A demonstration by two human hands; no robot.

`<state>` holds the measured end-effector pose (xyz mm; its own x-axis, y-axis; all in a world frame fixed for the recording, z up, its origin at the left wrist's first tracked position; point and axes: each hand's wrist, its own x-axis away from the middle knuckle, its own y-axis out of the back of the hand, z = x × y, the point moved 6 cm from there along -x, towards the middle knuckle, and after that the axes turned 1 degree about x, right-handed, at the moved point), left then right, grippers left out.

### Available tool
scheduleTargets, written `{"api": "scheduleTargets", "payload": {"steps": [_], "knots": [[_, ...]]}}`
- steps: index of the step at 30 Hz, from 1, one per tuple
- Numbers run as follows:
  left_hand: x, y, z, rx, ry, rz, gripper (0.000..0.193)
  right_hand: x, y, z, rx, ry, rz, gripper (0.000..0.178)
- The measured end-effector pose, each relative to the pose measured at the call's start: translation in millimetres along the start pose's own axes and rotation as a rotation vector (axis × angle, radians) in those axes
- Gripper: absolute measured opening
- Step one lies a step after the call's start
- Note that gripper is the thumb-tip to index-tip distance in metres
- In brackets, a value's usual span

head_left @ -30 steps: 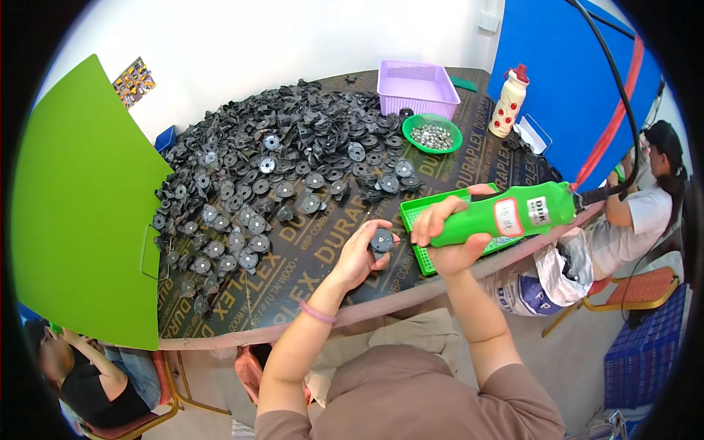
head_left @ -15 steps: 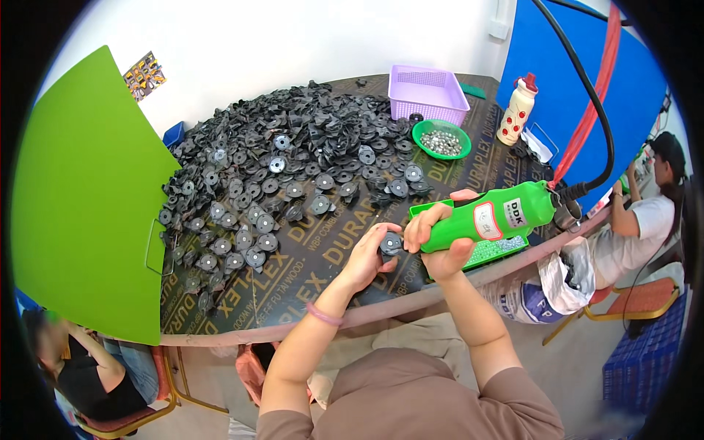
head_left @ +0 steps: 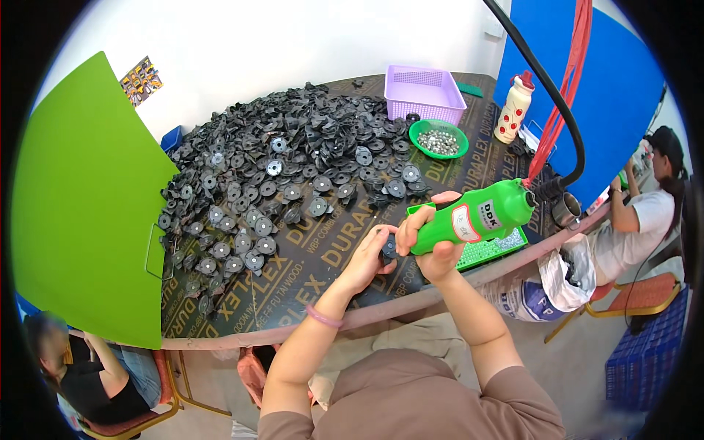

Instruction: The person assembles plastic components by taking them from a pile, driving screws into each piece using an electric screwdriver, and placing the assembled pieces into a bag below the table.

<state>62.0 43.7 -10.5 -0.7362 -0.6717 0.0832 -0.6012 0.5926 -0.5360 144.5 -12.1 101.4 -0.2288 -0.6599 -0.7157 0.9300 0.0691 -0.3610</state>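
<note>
My right hand (head_left: 434, 253) is wrapped round a green electric screwdriver (head_left: 480, 218), which lies nearly level, its front end pointing left. A black cord and a red strap run up from its back end. Pinched in the fingers of my left hand (head_left: 364, 258) is a small round black plastic part (head_left: 389, 248). The screwdriver's front end is at this part; the right fingers hide the tip, so contact cannot be made out. A large heap of similar black parts (head_left: 293, 139) covers the far left and middle of the table (head_left: 315, 268).
Behind my right hand lies a green tray (head_left: 490, 251) of small pieces. Farther back stand a green bowl (head_left: 440, 155) of metal bits, a purple basket (head_left: 425, 111), a bottle (head_left: 514, 110) and a metal cup (head_left: 566, 210). Green (head_left: 88, 213) and blue (head_left: 587, 95) panels flank the table.
The screwdriver has shifted left and slightly down, its front end now closer to the black part. My left hand has stayed nearly in place and the part has turned a little.
</note>
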Motion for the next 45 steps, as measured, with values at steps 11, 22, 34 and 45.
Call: {"api": "scheduleTargets", "payload": {"steps": [11, 22, 34, 45], "knots": [[-1.6, -2.4, 0.0, 0.039, -0.023, -0.001, 0.028, 1.7, 0.1, -2.4, -0.021, 0.002, -0.021, 0.068], [13.2, 2.4, -7.9, -0.273, -0.23, -0.17, 0.027, 22.8, 1.2, -18.1, -0.067, -0.007, -0.06, 0.077], [291.7, 78.4, 3.6, -0.988, 0.105, 0.016, 0.046, 22.6, 82.6, 65.0, 0.205, 0.202, -0.246, 0.071], [335.5, 234.2, -181.6, -0.882, -0.179, -1.343, 0.035, 36.3, 96.6, 64.9, 0.332, 0.189, -0.183, 0.072]]}}
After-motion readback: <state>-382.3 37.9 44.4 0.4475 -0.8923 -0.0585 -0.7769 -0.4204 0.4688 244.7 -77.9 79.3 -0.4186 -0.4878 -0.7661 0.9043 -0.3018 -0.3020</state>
